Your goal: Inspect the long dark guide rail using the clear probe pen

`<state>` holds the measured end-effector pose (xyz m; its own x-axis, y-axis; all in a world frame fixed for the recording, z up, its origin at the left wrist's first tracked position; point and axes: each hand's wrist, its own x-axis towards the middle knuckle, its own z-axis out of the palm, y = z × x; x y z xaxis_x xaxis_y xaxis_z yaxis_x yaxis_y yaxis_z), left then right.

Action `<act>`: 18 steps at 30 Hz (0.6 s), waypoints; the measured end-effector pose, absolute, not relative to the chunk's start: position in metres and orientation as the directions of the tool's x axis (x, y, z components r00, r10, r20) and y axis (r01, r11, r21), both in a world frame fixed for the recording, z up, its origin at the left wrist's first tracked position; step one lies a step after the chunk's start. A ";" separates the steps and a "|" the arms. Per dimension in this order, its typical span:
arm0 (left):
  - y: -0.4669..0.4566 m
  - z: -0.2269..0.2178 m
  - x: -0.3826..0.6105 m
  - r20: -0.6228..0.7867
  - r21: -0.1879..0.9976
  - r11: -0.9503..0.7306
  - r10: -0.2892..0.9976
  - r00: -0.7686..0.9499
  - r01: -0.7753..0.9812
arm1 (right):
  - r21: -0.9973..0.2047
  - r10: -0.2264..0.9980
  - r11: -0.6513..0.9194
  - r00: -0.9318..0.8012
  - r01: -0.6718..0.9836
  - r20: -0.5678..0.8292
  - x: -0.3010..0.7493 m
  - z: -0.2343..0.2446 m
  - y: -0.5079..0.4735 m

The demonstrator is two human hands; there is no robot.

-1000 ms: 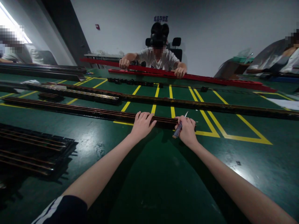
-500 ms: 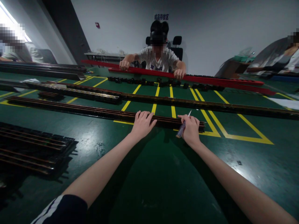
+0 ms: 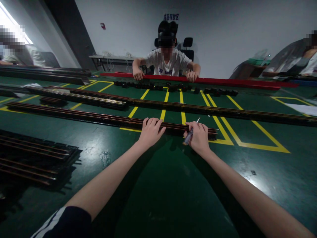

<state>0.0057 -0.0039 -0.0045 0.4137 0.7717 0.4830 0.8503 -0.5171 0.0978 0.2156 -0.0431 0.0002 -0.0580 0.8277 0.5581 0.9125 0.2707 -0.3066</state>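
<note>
A long dark rail with copper-coloured strips [image 3: 99, 118] lies across the green table in front of me. My left hand [image 3: 151, 132] rests over it with fingers laid across the strips, holding nothing. Close to the rail's right end, my right hand [image 3: 199, 137] is closed round a screwdriver [image 3: 188, 136]. The screwdriver has a translucent purplish handle that points down and left, while its metal tip points up past the knuckles. The right hand's fingers also touch the rail, as far as I can tell.
Behind lies another long rail [image 3: 188, 108], with small dark parts [image 3: 170, 87] beyond it. Stacked rails [image 3: 32, 158] fill the near left. A co-worker [image 3: 165, 62] across the table grips a red bar [image 3: 163, 78]. Yellow tape lines [image 3: 262, 145] mark the tabletop [image 3: 158, 198].
My right hand and the screwdriver have shifted slightly left along the rail. My left hand stays put. The co-worker's red bars have moved closer together, and the co-worker's hands have shifted right.
</note>
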 end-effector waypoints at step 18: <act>-0.006 -0.001 0.006 0.465 0.132 -0.513 0.788 0.404 0.848 | -0.280 0.813 0.263 -0.056 0.923 0.580 0.219 0.000 -0.045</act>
